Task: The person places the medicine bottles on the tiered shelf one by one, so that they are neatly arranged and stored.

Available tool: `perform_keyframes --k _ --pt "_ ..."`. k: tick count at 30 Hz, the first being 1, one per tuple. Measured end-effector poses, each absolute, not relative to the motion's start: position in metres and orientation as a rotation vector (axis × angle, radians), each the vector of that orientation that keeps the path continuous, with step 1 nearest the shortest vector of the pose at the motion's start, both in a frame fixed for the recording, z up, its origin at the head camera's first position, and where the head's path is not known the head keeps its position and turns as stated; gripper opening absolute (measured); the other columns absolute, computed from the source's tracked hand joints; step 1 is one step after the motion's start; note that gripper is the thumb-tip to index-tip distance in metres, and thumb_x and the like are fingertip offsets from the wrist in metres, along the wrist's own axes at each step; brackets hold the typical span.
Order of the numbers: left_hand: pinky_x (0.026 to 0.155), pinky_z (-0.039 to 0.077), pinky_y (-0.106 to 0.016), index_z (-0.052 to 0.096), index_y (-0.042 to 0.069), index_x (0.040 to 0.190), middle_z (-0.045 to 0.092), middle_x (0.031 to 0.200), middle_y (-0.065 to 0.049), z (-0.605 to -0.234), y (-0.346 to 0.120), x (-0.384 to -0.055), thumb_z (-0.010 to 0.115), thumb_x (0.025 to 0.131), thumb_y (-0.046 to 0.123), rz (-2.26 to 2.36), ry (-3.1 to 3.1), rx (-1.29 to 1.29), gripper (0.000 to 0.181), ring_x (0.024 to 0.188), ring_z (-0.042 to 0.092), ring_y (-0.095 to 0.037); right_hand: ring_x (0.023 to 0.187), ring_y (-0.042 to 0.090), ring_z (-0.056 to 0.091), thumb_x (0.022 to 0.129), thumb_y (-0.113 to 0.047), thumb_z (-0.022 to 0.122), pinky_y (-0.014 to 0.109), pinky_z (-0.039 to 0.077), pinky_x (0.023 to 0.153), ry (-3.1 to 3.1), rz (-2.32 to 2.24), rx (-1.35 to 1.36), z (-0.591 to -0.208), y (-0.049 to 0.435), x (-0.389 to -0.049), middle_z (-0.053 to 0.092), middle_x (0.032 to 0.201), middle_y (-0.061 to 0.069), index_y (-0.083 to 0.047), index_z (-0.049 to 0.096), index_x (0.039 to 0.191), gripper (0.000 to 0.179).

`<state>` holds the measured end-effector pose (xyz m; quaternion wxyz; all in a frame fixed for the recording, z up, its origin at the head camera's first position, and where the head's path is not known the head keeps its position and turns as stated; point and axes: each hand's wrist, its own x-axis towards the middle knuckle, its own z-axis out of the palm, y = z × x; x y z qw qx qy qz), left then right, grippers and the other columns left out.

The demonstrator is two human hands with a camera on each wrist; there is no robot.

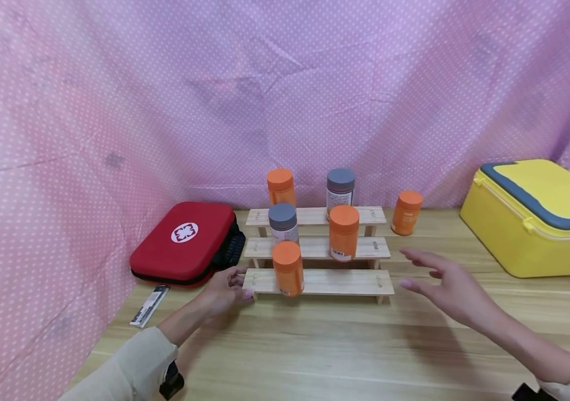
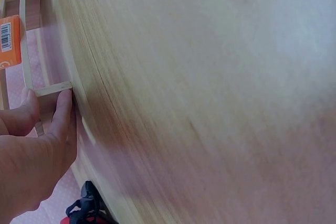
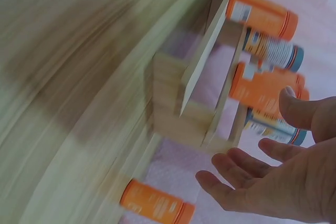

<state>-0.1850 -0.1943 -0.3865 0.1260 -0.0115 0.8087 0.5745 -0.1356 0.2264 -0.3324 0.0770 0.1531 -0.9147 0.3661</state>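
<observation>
A three-tier wooden stand (image 1: 340,282) bears several lidded bottles. An orange bottle (image 1: 288,270) stands on the front tier. The middle tier has a grey-lidded bottle (image 1: 283,223) and an orange bottle (image 1: 344,234); the back tier has another orange bottle (image 1: 281,186) and a grey-lidded one (image 1: 340,192). My left hand (image 1: 222,291) grips the stand's front left end, thumb (image 2: 29,109) and fingers (image 2: 62,114) against its end piece. Off the stand's right side, apart from it, my right hand (image 1: 447,287) is in the air with fingers spread, holding nothing.
A single orange bottle (image 1: 407,213) stands on the table right of the stand. A yellow box (image 1: 530,239) with a grey-trimmed lid is farther right. To the left lie a red first-aid case (image 1: 184,242) and a slim white packet (image 1: 149,306). Pink dotted cloth (image 1: 285,100) hangs behind.
</observation>
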Motion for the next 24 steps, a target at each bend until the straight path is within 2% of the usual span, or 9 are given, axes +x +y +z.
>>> perform_keyframes --k 9,17,24 --pt "0.082 0.056 -0.037 0.041 -0.008 0.136 0.06 0.113 -0.021 -0.386 -0.195 -0.185 0.064 0.083 -0.015 1.702 2.322 -0.018 0.058 0.095 0.061 -0.022 0.114 0.045 0.052 0.088 -0.025 0.071 0.061 0.045 0.087 -2.742 1.08 0.407 -0.333 0.249 -0.159 0.051 0.132 0.029 0.001 0.046 0.14 0.063" --pt "0.081 0.057 -0.036 0.041 -0.007 0.136 0.06 0.113 -0.021 -0.386 -0.193 -0.185 0.064 0.082 -0.014 1.68 2.344 -0.044 0.059 0.093 0.062 -0.021 0.124 0.05 0.039 0.092 -0.032 0.066 0.065 0.039 0.093 -2.745 1.087 0.319 -0.325 0.278 -0.221 0.04 0.141 0.032 0.001 0.034 0.146 0.071" --pt "0.081 0.056 -0.036 0.042 -0.007 0.137 0.06 0.113 -0.02 -0.387 -0.193 -0.187 0.064 0.083 -0.014 1.671 2.351 -0.068 0.059 0.094 0.062 -0.022 0.135 0.052 0.023 0.091 -0.05 0.06 0.066 0.027 0.104 -2.902 1.268 0.221 -0.327 0.289 -0.278 0.017 0.152 0.033 -0.006 0.001 0.154 0.096"
